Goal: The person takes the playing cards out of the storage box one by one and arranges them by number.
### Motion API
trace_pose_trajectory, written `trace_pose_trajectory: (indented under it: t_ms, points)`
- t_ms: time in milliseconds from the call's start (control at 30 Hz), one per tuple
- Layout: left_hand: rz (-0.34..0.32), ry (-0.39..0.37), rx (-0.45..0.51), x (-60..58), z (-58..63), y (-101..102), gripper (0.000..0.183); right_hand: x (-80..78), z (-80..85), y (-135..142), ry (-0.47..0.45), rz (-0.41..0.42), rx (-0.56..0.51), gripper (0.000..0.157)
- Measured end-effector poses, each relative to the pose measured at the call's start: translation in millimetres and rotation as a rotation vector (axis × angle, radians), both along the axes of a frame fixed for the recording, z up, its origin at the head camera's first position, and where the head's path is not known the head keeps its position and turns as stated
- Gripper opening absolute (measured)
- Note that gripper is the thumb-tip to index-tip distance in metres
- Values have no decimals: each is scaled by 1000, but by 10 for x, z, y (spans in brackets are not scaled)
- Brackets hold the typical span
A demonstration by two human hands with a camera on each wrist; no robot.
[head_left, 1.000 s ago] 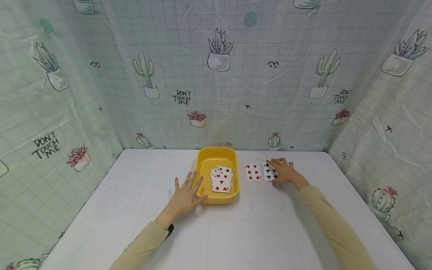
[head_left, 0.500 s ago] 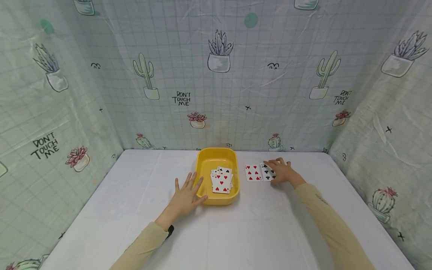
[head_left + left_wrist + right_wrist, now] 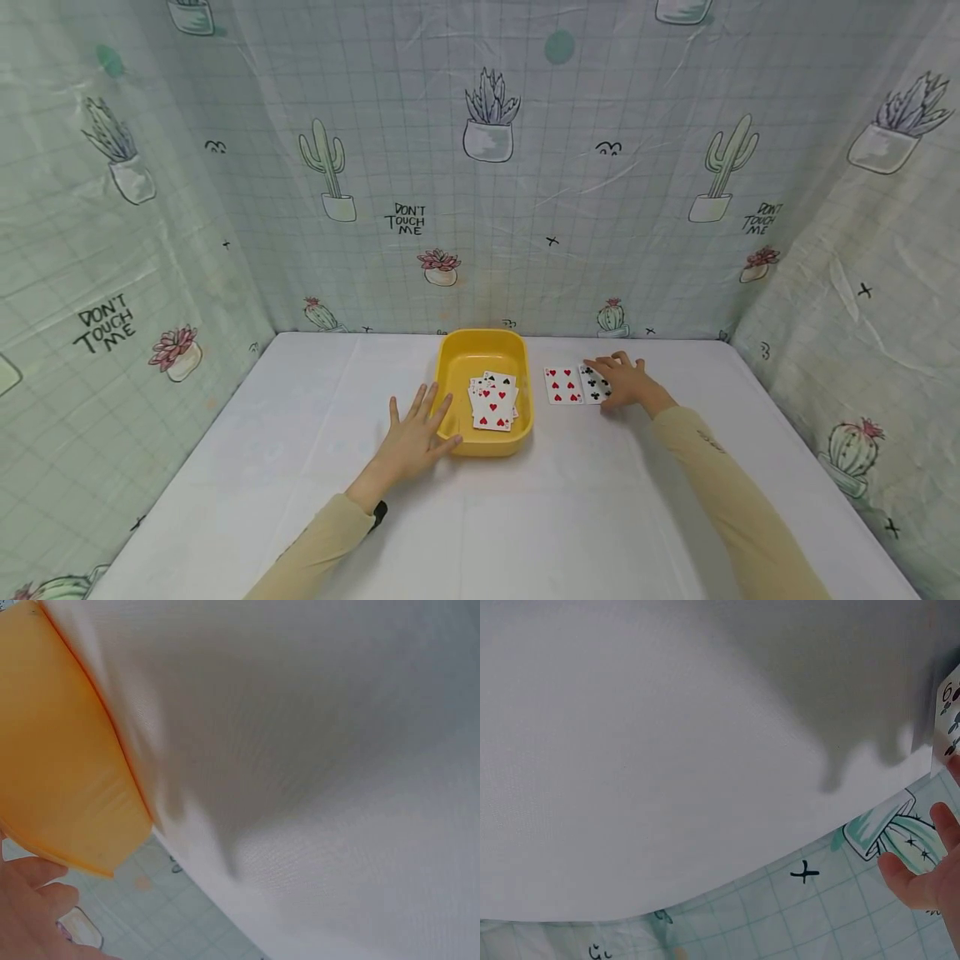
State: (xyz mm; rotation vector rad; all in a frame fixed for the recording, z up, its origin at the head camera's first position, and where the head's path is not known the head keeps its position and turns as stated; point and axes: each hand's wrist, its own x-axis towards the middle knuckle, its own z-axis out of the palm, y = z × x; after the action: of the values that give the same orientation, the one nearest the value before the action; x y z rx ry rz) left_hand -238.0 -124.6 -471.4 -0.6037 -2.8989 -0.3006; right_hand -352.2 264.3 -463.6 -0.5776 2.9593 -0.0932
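In the head view, my right hand point(image 3: 627, 383) holds a six of clubs playing card point(image 3: 593, 385) by its edges, index finger at the top and thumb at the bottom. This card lies against the right side of a six of hearts point(image 3: 563, 386), face up on the table. The right wrist view catches only a corner of the clubs card point(image 3: 949, 720) beside the fingers. My left hand point(image 3: 408, 440), fingers spread, rests on the near left rim of a yellow plastic tray point(image 3: 459, 354). Inside the tray lie several loosely stacked cards, a five of hearts point(image 3: 492, 408) on top.
A white table point(image 3: 480, 525) carries everything. Fabric printed with cacti point(image 3: 487, 208) rises behind the table and along both sides. The tray stands near the back edge, left of the two loose cards.
My right hand has slid the six of clubs slightly left, closing the gap to the six of hearts. Since half a second ago it has hardly moved. The left hand stays on the tray.
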Motion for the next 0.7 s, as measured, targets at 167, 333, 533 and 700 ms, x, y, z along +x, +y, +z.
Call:
trace_pose_trajectory:
  t_ms: [167, 333, 533, 700]
  points:
    - [3, -3, -12, 6, 4, -1, 75, 19, 13, -6, -19, -11, 6, 85]
    - [6, -1, -28, 11, 3, -4, 75, 43, 8, -6, -12, -11, 10, 86]
    - [3, 1, -18, 20, 3, -3, 75, 46, -6, -5, 4, -15, 12, 86]
    - [5, -3, -10, 20, 5, -1, 75, 61, -3, 4, 59, -6, -7, 85]
